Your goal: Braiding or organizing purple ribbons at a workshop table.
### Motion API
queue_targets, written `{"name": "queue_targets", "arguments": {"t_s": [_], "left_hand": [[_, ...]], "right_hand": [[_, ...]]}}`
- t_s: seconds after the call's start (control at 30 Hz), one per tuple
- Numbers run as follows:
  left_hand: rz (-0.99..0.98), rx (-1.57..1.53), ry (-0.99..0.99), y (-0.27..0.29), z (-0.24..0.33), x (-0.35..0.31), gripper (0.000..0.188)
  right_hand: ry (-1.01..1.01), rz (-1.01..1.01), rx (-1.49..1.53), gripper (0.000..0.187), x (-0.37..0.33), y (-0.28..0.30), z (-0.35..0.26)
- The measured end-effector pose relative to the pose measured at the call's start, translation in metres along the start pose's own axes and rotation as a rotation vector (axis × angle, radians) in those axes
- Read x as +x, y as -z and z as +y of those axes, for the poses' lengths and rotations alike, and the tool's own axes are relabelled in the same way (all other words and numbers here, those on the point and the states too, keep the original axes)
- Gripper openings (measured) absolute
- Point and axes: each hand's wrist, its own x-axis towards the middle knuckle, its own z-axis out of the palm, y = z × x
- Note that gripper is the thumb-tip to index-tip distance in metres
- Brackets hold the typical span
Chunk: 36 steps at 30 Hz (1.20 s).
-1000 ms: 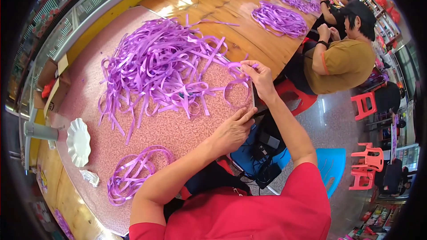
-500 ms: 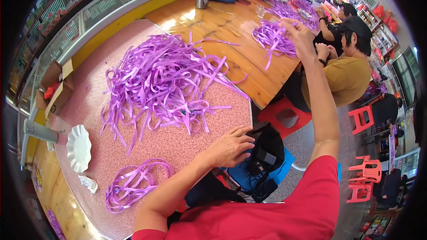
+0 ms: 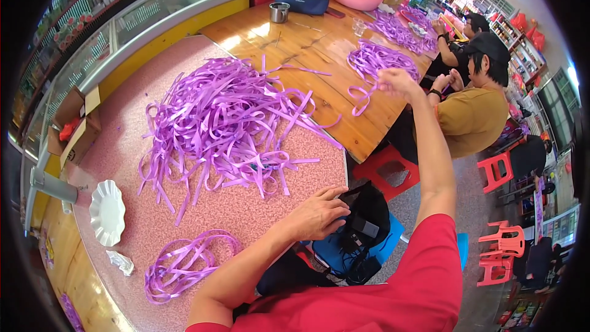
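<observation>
The right hand [image 3: 398, 82] pinches a looped purple ribbon strip [image 3: 361, 93] dangling just below it; the left hand [image 3: 319, 214] rests flat, fingers spread

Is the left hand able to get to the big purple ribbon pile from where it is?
Probably yes. The left hand rests at the pink table's edge, and the big purple ribbon pile lies just ahead on the tabletop with nothing between them.

Right hand [image 3: 398, 83] raised, arm outstretched, fingers pinched; left hand [image 3: 319, 214] rests low, fingers curled.
</observation>
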Motion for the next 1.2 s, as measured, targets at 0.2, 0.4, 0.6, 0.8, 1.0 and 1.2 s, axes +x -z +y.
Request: {"name": "queue_targets", "arguments": {"t_s": [0.2,0.4,0.6,0.8,1.0,1.2], "left_hand": [[0.001,-0.007,-0.014,0.002,0.003,0.004,0.027],[0.009,0.01,0.014,0.004,0.003,-0.012,0.026],[0.0,-0.021,-0.036,-0.004,0.001,0.003,0.025],[0.149,-0.246,0.081,0.011,-0.011,0.0,0.025],[0.117,-0.211,0.068,0.003,-0.008,0.009,0.024],[0.244,-0.309,0.177,-0.008,-0.006,-0.009,0.024]], "right_hand": [[0.193,0.342,-0.611,0.037,0.02,-0.001,0.046],[0.61,0.325,-0.623,0.035,0.001,-0.065,0.076],[0.71,0.558,-0.663,0.029,-0.014,-0.042,0.095],[0.624,0.491,-0.413,0.031,-0.085,-0.067,0.043],[0.403,0.197,-0.045,0.026,-0.162,-0.083,0.07],[0.639,0.058,-0.01,0.022,-0.175,-0.163,0.027]]}}
